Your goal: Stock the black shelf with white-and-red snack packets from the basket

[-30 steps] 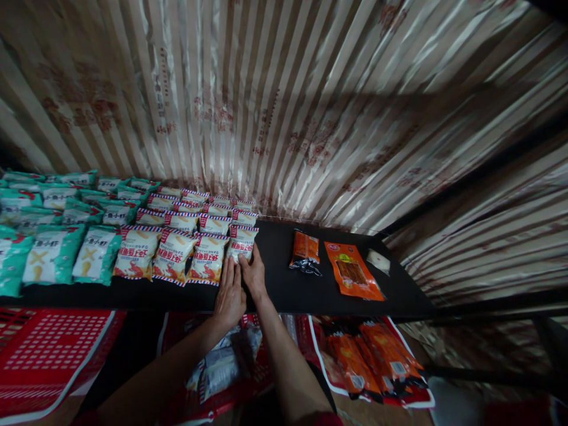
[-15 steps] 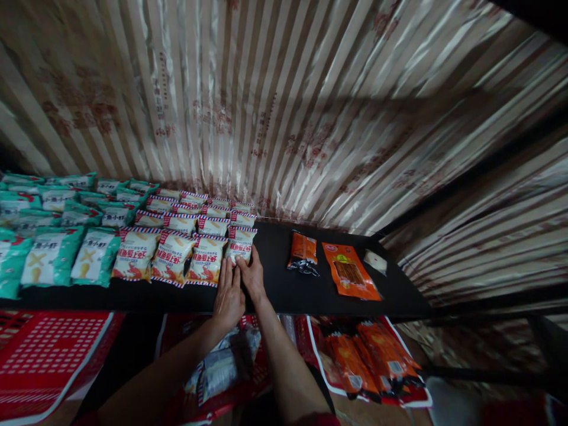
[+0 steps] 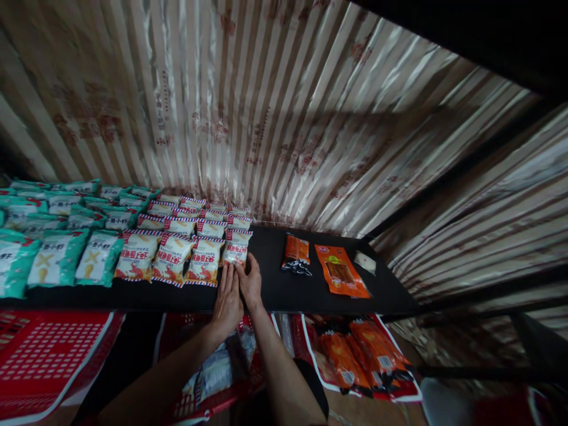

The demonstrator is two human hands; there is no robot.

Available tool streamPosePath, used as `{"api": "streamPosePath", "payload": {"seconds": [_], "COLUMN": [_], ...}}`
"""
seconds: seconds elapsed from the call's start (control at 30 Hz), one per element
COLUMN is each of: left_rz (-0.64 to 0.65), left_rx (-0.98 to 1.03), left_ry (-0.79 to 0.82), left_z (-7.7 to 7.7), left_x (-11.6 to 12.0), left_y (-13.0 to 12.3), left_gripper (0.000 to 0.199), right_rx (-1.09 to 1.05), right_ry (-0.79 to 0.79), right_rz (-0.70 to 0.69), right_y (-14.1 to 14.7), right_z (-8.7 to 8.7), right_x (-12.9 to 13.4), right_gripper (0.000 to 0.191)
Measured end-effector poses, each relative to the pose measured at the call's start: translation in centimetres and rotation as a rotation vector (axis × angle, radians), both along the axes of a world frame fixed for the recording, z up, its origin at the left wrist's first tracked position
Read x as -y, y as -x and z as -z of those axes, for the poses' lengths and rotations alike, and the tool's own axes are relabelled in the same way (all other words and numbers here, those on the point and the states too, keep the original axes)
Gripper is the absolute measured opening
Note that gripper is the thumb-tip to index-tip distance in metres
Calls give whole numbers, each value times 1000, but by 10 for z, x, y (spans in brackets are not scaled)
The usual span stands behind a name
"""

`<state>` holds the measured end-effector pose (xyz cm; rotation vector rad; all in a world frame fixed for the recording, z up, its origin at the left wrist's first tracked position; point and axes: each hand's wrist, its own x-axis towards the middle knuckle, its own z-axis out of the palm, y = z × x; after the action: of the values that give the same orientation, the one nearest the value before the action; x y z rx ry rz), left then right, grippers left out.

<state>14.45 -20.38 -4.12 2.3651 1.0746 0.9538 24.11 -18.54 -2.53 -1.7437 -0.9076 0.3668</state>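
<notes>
A small cream-and-orange snack bag (image 3: 237, 247) with striped red-and-blue edges leans at the right end of the front row of like bags. My left hand (image 3: 228, 302) lies at its lower edge with fingers stretched out and close together, fingertips against the bag's bottom. Around its lower right corner is my right hand (image 3: 251, 283), thumb in front and fingers bent along the side; part of that corner is hidden. Left of it stands a matching snack bag (image 3: 205, 260), near my left fingertips. Several more such bags stand in rows behind.
Teal snack bags (image 3: 100, 257) fill the left of the black shelf (image 3: 270, 290). An orange-and-black packet (image 3: 296, 251), a flat orange packet (image 3: 341, 271) and a small white piece (image 3: 365, 262) lie to the right. Below are red baskets (image 3: 53, 349) and orange packets (image 3: 355, 355). A striped curtain (image 3: 248, 106) hangs behind.
My hands have slid slightly down on the end snack bag, so more of its front shows. The view has shifted a little to the right.
</notes>
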Motion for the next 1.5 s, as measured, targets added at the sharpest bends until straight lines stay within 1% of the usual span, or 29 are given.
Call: {"api": "streamPosePath", "payload": {"seconds": [0.13, 0.23, 0.33, 0.47, 0.63, 0.73, 0.87, 0.97, 1.13, 1.37, 1.5], "left_rz": [6, 10, 18, 28, 45, 56, 60, 65, 71, 130, 175], "left_rx": [-67, -105, -129, -141, -124, -112, -114, -132, -203, -273, -336], "left_ry": [36, 62, 88, 144, 192, 176, 144, 125, 124, 230, 323], "left_z": [8, 11, 6, -5, -15, -17, -17, -15, -9, 8, 20], "left_x": [8, 15, 22, 31, 43, 49, 56, 60, 67, 75, 83], "left_y": [2, 5, 9, 16, 26, 31, 38, 44, 54, 64, 71], "left_gripper": [63, 62, 61, 58, 53, 44, 34, 26, 22, 24, 27], "right_rx": [-3, 10, 35, 58, 76, 82, 83, 76, 63, 64, 151], "right_ry": [3, 2, 3, -7, 13, 21, 19, -11, -60, -53, 10], "right_rz": [26, 29, 26, 27, 46, 48, 56, 64, 66, 26, -5], "right_y": [6, 10, 14, 20, 29, 34, 42, 49, 61, 75, 83], "right_z": [6, 7, 6, 6, 7, 6, 3, 2, 6, 23, 39], "right_x": [9, 17, 24, 34, 46, 53, 64, 72, 83, 103, 118], "right_gripper": [55, 51, 46, 40, 36, 34, 33, 32, 29, 26, 26]}}
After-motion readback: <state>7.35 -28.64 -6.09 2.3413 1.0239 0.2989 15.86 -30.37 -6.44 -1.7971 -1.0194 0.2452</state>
